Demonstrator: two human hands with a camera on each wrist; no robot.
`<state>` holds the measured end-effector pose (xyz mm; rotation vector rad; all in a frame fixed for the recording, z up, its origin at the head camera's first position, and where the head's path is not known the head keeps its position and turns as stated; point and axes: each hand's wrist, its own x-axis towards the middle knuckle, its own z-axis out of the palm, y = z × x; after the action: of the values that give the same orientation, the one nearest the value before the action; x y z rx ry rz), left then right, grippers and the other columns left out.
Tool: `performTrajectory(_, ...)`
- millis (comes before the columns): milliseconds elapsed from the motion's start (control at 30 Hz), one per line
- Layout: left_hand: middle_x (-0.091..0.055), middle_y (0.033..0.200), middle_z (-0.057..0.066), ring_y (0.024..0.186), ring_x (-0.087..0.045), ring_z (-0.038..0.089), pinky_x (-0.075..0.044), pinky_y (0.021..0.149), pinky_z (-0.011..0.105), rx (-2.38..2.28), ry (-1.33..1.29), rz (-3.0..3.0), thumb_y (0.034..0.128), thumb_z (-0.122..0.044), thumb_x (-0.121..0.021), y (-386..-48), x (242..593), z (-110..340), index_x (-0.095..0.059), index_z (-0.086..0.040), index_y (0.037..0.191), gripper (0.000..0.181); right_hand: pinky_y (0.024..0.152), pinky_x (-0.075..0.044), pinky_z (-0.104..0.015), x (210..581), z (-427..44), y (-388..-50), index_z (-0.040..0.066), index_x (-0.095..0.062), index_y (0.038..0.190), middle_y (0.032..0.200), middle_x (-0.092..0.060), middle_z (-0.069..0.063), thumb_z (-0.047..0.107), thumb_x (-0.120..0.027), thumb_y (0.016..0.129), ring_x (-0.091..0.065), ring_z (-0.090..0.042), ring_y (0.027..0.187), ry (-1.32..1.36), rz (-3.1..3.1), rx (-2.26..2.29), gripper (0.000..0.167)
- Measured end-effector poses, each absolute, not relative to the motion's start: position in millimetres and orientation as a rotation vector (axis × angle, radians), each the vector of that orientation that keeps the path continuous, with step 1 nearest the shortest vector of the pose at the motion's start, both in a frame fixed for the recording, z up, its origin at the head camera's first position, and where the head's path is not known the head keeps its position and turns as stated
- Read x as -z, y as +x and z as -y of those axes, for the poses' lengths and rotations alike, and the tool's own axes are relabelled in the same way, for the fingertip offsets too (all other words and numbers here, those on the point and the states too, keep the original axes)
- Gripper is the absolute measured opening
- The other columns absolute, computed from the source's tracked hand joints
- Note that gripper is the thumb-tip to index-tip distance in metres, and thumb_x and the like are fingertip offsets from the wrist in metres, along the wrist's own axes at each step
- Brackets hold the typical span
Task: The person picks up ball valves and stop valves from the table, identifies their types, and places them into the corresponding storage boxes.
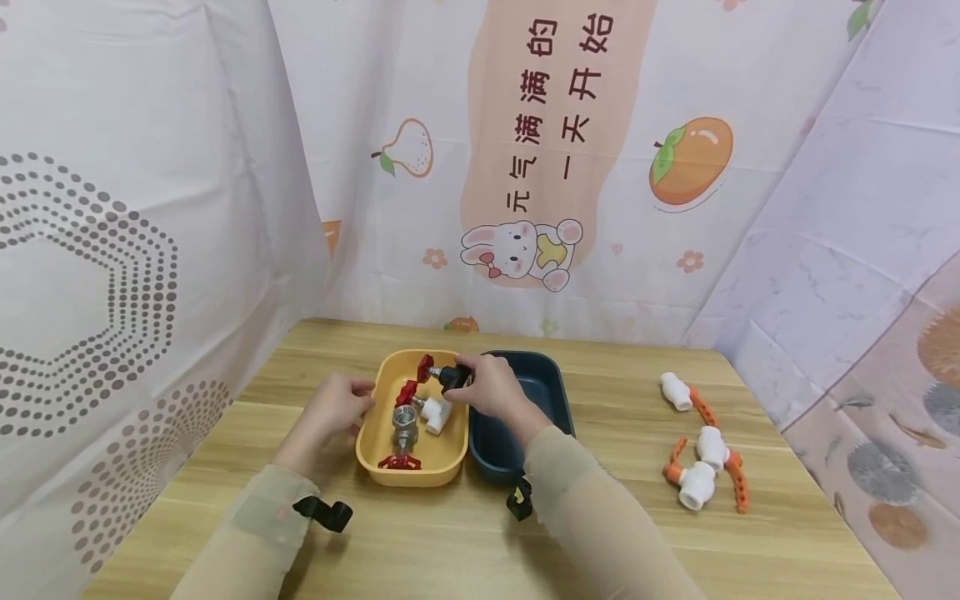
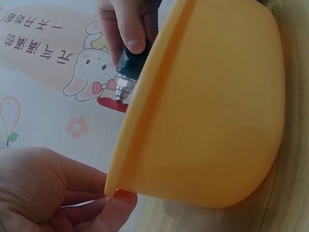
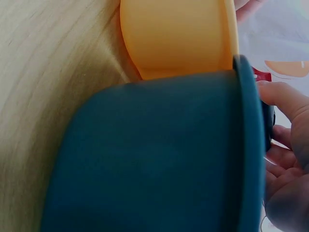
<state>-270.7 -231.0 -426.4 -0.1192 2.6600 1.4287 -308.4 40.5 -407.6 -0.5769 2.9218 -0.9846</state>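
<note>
The right-hand grip holds a black valve over a yellow bin; the left-hand grip pinches the rim, ideally steadying it.

Toward the far edge of the wood-grain tabletop, a yellow tray and a blue tray are being supported; near the right edge, three white valves are being borne.

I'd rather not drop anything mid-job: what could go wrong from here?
The black valve could slip from the right grip and strike the white valve in the yellow bin. Its red wheel may catch the red handle close by. The left grip, at the bin's rim, might tip the bin if it pulls.
</note>
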Motion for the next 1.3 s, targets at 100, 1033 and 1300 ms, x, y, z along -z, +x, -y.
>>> performTrajectory(100, -0.064, 0.120, 0.027, 0.092, -0.070, 0.033, -0.062, 0.059, 0.037, -1.421, -0.116, -2.669, 0.0986, 0.000, -0.059, -271, 426, 231, -0.057, 0.010, 0.137, 0.039, 0.085, -0.057, -0.035, 408, -38, -308, 0.015, -0.063, 0.142, 0.117, -0.066, -0.009, 0.038, -0.087, 0.081, -0.060, -0.019, 0.094, -0.558, -2.920, 0.971, 0.069)
performTrajectory(1033, -0.065, 0.117, 0.029, 0.080, -0.072, 0.030, -0.062, 0.056, 0.037, -1.420, -0.081, -2.695, 0.0976, 0.002, -0.059, -269, 426, 231, -0.057, 0.012, 0.136, 0.040, 0.104, -0.050, -0.046, 409, -46, -309, 0.016, -0.064, 0.140, 0.141, -0.059, -0.007, 0.030, -0.081, 0.089, -0.053, -0.027, 0.131, -0.522, -2.845, 1.042, 0.055)
performTrajectory(1300, -0.066, 0.114, 0.028, 0.081, -0.072, 0.032, -0.062, 0.056, 0.037, -1.432, -0.064, -2.697, 0.0974, 0.002, -0.059, -270, 427, 231, -0.057, 0.012, 0.136, 0.040, 0.106, -0.048, -0.048, 406, -47, -307, 0.014, -0.063, 0.141, 0.143, -0.058, -0.008, 0.029, -0.082, 0.088, -0.051, -0.029, 0.132, -0.546, -2.846, 1.045, 0.057)
